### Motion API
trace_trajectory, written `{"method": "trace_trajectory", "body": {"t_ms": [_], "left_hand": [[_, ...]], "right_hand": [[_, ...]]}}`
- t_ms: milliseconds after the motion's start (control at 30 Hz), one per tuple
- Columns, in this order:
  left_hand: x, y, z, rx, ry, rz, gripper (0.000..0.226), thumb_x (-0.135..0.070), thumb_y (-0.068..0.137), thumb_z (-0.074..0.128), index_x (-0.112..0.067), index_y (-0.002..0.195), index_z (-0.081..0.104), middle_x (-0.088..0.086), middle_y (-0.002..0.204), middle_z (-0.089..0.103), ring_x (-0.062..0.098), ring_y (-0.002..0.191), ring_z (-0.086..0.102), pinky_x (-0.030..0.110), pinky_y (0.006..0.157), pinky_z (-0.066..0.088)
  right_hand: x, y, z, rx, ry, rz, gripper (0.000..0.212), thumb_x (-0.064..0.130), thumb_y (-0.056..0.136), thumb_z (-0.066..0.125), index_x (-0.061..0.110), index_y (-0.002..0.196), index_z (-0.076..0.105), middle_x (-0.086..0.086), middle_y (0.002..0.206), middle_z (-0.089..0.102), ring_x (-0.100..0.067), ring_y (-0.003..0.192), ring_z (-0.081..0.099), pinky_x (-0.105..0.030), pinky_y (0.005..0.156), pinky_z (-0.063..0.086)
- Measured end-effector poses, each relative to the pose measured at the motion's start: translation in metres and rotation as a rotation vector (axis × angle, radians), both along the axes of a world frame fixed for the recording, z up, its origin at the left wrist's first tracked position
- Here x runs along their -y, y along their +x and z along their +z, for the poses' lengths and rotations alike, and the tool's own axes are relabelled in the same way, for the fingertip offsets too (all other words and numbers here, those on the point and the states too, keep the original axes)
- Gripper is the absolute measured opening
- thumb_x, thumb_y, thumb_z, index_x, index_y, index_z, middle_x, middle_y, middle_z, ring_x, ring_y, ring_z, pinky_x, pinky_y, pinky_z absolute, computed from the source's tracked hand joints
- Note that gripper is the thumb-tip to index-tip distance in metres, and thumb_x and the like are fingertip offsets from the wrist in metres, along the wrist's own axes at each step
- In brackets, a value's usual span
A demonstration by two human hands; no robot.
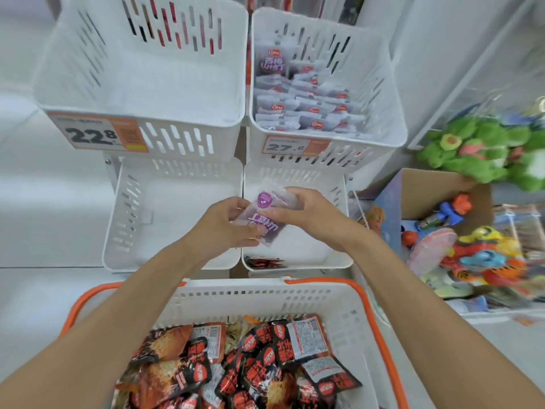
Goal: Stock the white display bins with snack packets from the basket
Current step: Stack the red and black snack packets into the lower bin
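Both my hands hold one purple-and-clear snack packet (265, 215) above the lower right white bin (339, 255). My left hand (225, 224) grips its left edge, and my right hand (306, 212) pinches its right side. Below, the white basket (265, 293) with orange handles holds several red-and-black snack packets (253, 364). One red-and-black packet (262, 263) lies at the front of the lower right bin. The upper right bin (380, 125) holds several purple packets (300, 95). Nothing shows inside the upper left bin (141, 113) or the lower left bin (124, 231).
Price tags (97, 134) hang on the fronts of the upper bins. At the right, a cardboard box (413, 184) of colourful toys (472, 255) stands beside the bins, with green plush toys (477, 146) above it. A white wall is on the left.
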State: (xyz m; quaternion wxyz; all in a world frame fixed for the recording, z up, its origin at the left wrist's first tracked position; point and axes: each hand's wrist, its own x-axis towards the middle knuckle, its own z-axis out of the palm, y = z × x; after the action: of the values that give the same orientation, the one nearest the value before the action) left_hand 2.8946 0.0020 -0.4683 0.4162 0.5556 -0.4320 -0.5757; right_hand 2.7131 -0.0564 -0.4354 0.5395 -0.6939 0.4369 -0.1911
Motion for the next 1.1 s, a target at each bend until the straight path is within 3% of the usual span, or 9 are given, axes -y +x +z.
{"method": "trace_trajectory", "body": {"t_ms": [167,300,400,533,633,733,833,967,1100], "left_hand": [[0.004,-0.028,0.064,-0.083,-0.180,0.179,0.040,-0.006,0.075,0.080,-0.011,0.110,0.061,0.006,0.090,0.076,0.014,0.074,0.070,0.025,0.070,0.057],[0.022,-0.041,0.115,0.169,-0.421,0.119,0.030,-0.005,0.070,0.084,-0.015,0.092,0.066,-0.008,0.076,0.073,-0.001,0.064,0.064,0.010,0.061,0.049],[0.040,-0.050,0.146,0.324,-0.514,-0.019,0.036,-0.013,0.067,0.087,-0.023,0.091,0.063,-0.013,0.068,0.072,0.001,0.060,0.062,0.017,0.058,0.048],[0.070,-0.057,0.160,0.409,-0.493,-0.174,0.060,-0.032,0.070,0.085,-0.030,0.121,0.054,-0.009,0.101,0.070,0.003,0.090,0.064,0.022,0.076,0.051],[0.107,-0.054,0.157,0.595,-0.552,-0.201,0.070,-0.040,0.079,0.077,-0.033,0.139,0.043,-0.014,0.126,0.058,0.006,0.118,0.054,0.025,0.097,0.044],[0.152,-0.037,0.149,0.979,-0.615,-0.201,0.073,-0.052,0.084,0.066,-0.035,0.147,0.035,-0.009,0.150,0.042,0.015,0.137,0.038,0.037,0.115,0.030],[0.179,-0.023,0.137,1.431,-0.577,-0.324,0.078,-0.072,0.086,0.039,-0.039,0.152,0.015,-0.004,0.162,0.014,0.022,0.150,0.008,0.051,0.121,0.008],[0.185,-0.014,0.121,1.698,-0.510,-0.394,0.078,-0.075,0.087,0.018,-0.034,0.154,0.011,0.000,0.164,0.005,0.022,0.151,-0.001,0.051,0.120,-0.006],[0.184,-0.014,0.120,1.662,-0.560,-0.346,0.073,-0.073,0.089,0.021,-0.037,0.152,0.016,-0.005,0.162,0.014,0.017,0.150,0.012,0.047,0.120,-0.005]], "right_hand": [[0.000,-0.039,0.075,0.075,-0.008,-0.081,0.030,0.015,0.080,0.078,0.007,0.107,0.069,-0.010,0.104,0.073,-0.022,0.094,0.070,-0.034,0.090,0.055],[0.000,-0.050,0.114,-0.118,-0.264,-0.099,0.061,0.013,0.076,0.082,0.026,0.128,0.053,0.003,0.118,0.064,-0.008,0.105,0.061,-0.020,0.088,0.048],[0.002,-0.051,0.132,-0.074,-0.296,-0.004,0.031,0.001,0.081,0.074,0.016,0.107,0.065,0.001,0.089,0.073,-0.015,0.081,0.070,-0.028,0.068,0.056],[0.035,-0.062,0.140,-0.209,-0.443,-0.087,0.016,0.015,0.080,0.074,0.005,0.090,0.069,-0.013,0.079,0.065,-0.014,0.068,0.059,-0.033,0.063,0.050],[0.074,-0.075,0.147,-0.269,-0.478,-0.200,0.029,0.027,0.076,0.065,-0.001,0.081,0.066,-0.023,0.085,0.064,-0.015,0.069,0.053,-0.041,0.069,0.051],[0.116,-0.082,0.162,-0.176,-0.561,-0.369,0.006,0.013,0.082,0.069,0.007,0.084,0.069,-0.006,0.079,0.067,-0.006,0.071,0.058,-0.016,0.061,0.045],[0.166,-0.078,0.165,-0.187,-0.742,-0.561,0.016,0.006,0.082,0.068,0.013,0.094,0.062,0.003,0.087,0.061,-0.014,0.080,0.054,-0.006,0.054,0.037],[0.224,-0.064,0.125,-0.361,-0.794,-0.453,0.013,0.006,0.089,0.059,0.009,0.101,0.055,-0.010,0.101,0.061,-0.027,0.091,0.056,-0.029,0.071,0.043],[0.247,-0.048,0.101,-0.493,-0.759,-0.283,0.036,-0.013,0.081,0.040,0.012,0.095,0.062,-0.012,0.113,0.063,-0.031,0.099,0.058,-0.035,0.076,0.049]]}}
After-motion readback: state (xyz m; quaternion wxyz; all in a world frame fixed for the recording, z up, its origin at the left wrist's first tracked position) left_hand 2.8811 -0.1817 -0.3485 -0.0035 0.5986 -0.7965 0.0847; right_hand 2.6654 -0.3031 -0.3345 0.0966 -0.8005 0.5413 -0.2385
